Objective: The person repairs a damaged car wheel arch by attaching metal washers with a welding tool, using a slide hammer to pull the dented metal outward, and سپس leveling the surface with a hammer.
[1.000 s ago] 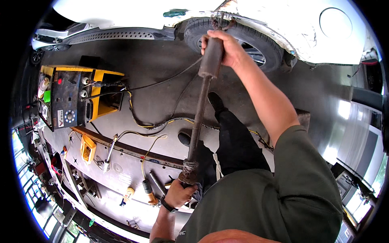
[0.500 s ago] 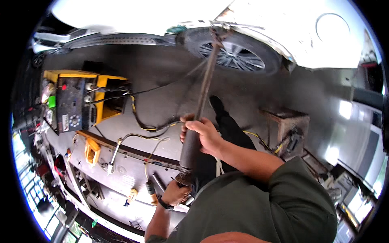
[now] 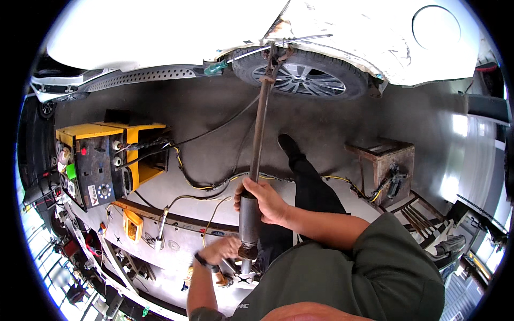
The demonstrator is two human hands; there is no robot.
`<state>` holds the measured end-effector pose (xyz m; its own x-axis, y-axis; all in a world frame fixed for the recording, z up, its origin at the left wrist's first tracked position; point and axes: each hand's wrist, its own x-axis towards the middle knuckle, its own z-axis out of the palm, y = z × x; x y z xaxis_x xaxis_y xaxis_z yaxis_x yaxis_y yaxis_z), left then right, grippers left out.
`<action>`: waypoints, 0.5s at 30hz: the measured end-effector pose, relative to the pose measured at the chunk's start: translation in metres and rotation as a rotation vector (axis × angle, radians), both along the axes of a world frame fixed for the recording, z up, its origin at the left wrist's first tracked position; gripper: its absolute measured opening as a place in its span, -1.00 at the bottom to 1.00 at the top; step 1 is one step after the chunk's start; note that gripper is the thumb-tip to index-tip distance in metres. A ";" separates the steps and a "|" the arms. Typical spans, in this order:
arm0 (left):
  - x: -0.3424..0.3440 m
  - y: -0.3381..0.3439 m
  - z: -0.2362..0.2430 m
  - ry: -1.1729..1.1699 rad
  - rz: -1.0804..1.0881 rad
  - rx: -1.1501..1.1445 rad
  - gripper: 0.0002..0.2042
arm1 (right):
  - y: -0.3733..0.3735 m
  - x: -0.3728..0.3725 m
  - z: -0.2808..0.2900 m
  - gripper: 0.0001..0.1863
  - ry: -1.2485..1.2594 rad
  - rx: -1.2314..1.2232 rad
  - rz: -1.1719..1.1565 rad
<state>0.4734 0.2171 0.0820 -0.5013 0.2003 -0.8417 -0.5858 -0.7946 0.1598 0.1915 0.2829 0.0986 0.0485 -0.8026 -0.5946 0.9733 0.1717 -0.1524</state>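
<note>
A slide hammer with a long rusty rod [image 3: 261, 125] and a dark cylindrical weight [image 3: 249, 222] reaches from my body up to the white car panel [image 3: 160, 32] above the wheel. My right hand [image 3: 269, 202] is closed around the top of the weight, thumb along the rod. My left hand [image 3: 220, 250], with a dark band at the wrist, is beside the lower end of the hammer; its fingers are blurred, and whether they touch is unclear. At the panel, the rod's far end meets a rusty hook or clamp [image 3: 278, 56]. A screwdriver with a green handle [image 3: 216, 68] lies across there.
A yellow and black machine [image 3: 96, 160] with cables stands at the left. Below it, a workbench [image 3: 176, 246] carries a yellow meter [image 3: 132, 225] and tools. A worn wooden stool [image 3: 393, 160] is at the right. Cables [image 3: 214, 184] cross the floor near my foot [image 3: 289, 145].
My left hand has come off the hammer's lower end and moved to the left. My right hand, on the weight, has shifted slightly down. The view has moved, showing the screwdriver more clearly.
</note>
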 end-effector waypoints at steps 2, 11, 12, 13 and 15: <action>-0.030 -0.052 -0.051 0.402 0.214 -0.160 -0.26 | 0.006 0.003 -0.014 -0.56 0.015 -0.036 -0.009; -0.395 -0.253 -0.089 0.505 0.891 -0.132 -0.34 | -0.002 0.012 -0.014 -0.60 -0.075 -0.028 -0.002; -0.412 -0.270 -0.090 0.403 1.047 -0.216 -0.52 | -0.004 0.014 -0.014 -0.62 -0.055 -0.042 0.027; -0.426 -0.277 -0.090 0.301 1.194 -0.291 -0.65 | -0.004 0.012 -0.016 -0.64 -0.027 -0.051 0.048; -0.448 -0.267 -0.079 0.282 1.089 -0.365 -0.71 | 0.005 0.001 -0.025 -0.68 -0.005 -0.024 0.020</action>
